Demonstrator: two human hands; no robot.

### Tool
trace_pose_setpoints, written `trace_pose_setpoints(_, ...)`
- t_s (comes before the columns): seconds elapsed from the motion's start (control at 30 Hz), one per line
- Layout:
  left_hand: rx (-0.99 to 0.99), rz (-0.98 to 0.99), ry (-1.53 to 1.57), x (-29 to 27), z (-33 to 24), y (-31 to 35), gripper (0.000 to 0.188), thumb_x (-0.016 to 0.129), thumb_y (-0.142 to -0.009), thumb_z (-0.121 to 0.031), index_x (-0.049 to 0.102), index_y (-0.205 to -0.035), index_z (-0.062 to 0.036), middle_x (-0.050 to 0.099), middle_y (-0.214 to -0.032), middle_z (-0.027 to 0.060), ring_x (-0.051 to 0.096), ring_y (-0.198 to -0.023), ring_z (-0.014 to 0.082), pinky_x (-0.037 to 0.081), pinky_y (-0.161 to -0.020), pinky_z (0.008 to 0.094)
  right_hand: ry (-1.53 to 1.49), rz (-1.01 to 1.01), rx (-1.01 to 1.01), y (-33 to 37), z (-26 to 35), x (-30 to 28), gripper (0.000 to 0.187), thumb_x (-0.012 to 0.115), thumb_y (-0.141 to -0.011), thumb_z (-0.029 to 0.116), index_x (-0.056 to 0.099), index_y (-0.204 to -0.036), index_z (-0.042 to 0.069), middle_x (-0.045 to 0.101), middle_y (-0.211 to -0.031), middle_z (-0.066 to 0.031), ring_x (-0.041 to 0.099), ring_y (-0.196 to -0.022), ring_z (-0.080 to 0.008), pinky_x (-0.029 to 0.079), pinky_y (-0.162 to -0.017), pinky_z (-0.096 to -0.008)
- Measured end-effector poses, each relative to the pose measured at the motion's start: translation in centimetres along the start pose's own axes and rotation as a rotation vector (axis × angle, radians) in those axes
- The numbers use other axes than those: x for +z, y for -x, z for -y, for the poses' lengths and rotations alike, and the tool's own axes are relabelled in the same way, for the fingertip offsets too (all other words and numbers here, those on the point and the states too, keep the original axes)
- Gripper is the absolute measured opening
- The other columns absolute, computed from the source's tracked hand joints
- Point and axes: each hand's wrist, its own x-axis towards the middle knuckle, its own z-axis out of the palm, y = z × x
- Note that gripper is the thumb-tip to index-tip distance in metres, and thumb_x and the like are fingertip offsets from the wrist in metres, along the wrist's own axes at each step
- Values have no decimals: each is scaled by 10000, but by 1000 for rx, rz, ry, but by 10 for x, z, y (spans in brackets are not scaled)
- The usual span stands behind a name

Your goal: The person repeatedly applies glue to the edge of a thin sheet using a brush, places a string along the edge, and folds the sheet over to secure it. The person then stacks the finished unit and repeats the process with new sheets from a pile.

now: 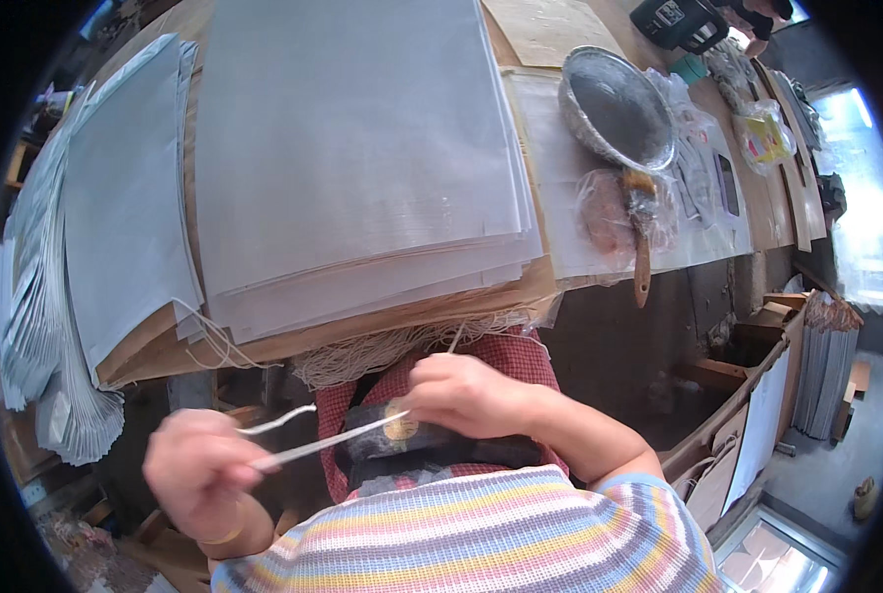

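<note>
Filling much of my remote feed, the worktop (511, 290) carries a pale sheet stack (362, 148). Right of that stack I see a bright window (862, 188), a basin (619, 114) and a brush (642, 242). On its near side, the left hand (204, 465) and right hand (466, 395) each have a narrow grip on white cord (333, 441), stretched between them.

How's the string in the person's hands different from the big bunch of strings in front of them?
The string is pulled nearly straight between the left hand and right hand, while the bunch of strings is loose and wavy. The string makes a thin line; the bunch of strings is a thick heap of many strands. Both look pale.
</note>
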Motion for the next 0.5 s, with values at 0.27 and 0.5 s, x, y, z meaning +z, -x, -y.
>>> trace_pose_setpoints(0.27, -359, -282, -391, -68, 72, 5, 112, 589, -914, -54, 619, -842, 26, 531, -720, 29, 449, -650, 94, 341, -581, 225, 263, -395, 295, 4, 43, -133, 200, 649, -826, -66, 723, -985, 33, 640, -805, -55, 608, -733, -124, 492, -624, -253)
trace_pose_setpoints(0.5, -444, -251, -248, -88, 156, 9, 107, 637, -887, -61, 663, -878, 43, 567, -721, 1, 484, -662, 71, 381, -595, 215, 296, -432, 549, -20, -5, -144, 103, 688, -805, 14, 691, -904, -15, 648, -791, -46, 564, -688, -70, 462, -642, -214)
